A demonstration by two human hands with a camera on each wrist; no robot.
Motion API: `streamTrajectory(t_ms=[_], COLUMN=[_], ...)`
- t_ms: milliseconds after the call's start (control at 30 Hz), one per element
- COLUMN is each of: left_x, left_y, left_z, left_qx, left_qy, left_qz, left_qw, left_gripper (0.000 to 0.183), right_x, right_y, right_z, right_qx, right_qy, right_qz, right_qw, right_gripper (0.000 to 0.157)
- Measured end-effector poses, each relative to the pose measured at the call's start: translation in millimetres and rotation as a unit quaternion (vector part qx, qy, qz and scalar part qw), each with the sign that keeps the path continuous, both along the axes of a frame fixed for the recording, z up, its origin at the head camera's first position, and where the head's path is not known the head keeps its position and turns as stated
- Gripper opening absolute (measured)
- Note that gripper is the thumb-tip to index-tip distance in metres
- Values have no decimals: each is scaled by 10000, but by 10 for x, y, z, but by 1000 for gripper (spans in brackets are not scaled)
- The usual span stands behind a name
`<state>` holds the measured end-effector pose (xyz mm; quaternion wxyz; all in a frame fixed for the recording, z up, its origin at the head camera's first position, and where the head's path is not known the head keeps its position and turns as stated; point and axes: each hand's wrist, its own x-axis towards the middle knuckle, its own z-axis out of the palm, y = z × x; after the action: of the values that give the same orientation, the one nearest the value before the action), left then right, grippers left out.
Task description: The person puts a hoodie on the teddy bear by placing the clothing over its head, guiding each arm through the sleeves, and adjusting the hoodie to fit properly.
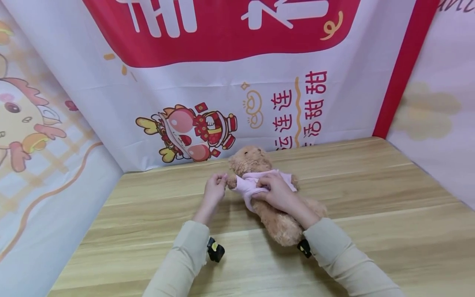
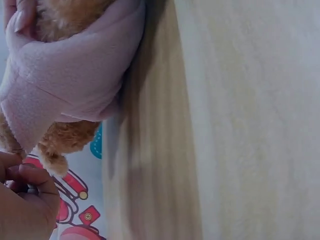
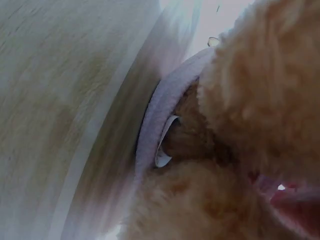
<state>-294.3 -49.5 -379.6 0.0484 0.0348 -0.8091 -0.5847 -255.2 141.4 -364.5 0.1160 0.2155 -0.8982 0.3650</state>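
A brown teddy bear [image 1: 282,225] lies on its back on the wooden table, head toward the back wall. It wears a pale pink top [image 2: 85,65], rucked up over its chest. The left hand [image 1: 215,190] pinches the bear's paw [image 1: 231,182] at the end of one sleeve; its curled fingers show low in the left wrist view. On the bear's front, the right hand [image 1: 278,193] grips the pink top near its hem. Brown fur fills much of the right wrist view, where a white label [image 3: 164,150] shows inside the hem [image 3: 155,115].
The wood-grain table [image 1: 156,247] reaches back to a white and red printed cloth [image 1: 208,90] with a cartoon figure. More printed cloth hangs at the left [image 1: 48,156] and right [image 1: 438,123]. Black wrist cameras [image 1: 215,250] hang under both sleeves.
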Motion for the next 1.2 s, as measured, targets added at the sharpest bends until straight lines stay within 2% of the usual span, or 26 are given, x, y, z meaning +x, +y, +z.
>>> streamTrajectory(t_ms=[67, 133, 233, 300, 367, 433, 500, 567, 633, 800, 867, 933, 1100, 1200], left_x=[-8, 9, 71, 115, 139, 144, 124, 98, 62, -22, -45, -55, -42, -25], left_y=[-12, -16, 1, 21, 40, 48, 37, 16, -3, -8, 7, 26, 56, 39], left_z=[-4, 12, 65, 97, 110, 105, 78, 55, 28, -9, -8, 1, 29, 34], left_qx=[127, 6, -465, -874, -1026, -1002, -820, -583, -542, -572, -598, -593, -640, -627], left_qy=[-67, 39, 424, 811, 1122, 1245, 1195, 980, 842, 700, 663, 610, 708, 791], left_qz=[-96, -227, -559, -737, -811, -704, -447, -234, -70, 111, 129, 94, -119, -206], left_qw=[9999, 9997, 9965, 9901, 9850, 9846, 9884, 9932, 9949, 9958, 9959, 9963, 9954, 9947], left_gripper=[27, 30, 37, 40, 38, 29, 21, 18, 17, 17, 17, 16, 17, 17], right_x=[-6, -20, -31, -32, -28, -25, -21, -12, -4, 33, 49, 52, 16, 17], right_y=[0, -3, -15, -24, -32, -37, -38, -45, -48, -42, -28, -11, -17, -14], right_z=[11, 14, 22, 29, 32, 23, 3, -15, -26, -22, -14, -9, 9, 72], right_qx=[-55, -87, -90, -8, 6, -3, -44, -121, -141, -15, 17, 25, 75, 121], right_qy=[20, 118, 151, 172, 167, 190, 220, 127, 37, -399, -596, -605, -117, -142], right_qz=[36, -70, -277, -351, -367, -341, -233, -89, 105, 289, 256, 239, 228, 185], right_qw=[10000, 9999, 9995, 9992, 9992, 9992, 9995, 9998, 9998, 9988, 9979, 9979, 9996, 9997], right_gripper=[24, 22, 18, 16, 16, 17, 19, 22, 24, 21, 19, 18, 17, 14])
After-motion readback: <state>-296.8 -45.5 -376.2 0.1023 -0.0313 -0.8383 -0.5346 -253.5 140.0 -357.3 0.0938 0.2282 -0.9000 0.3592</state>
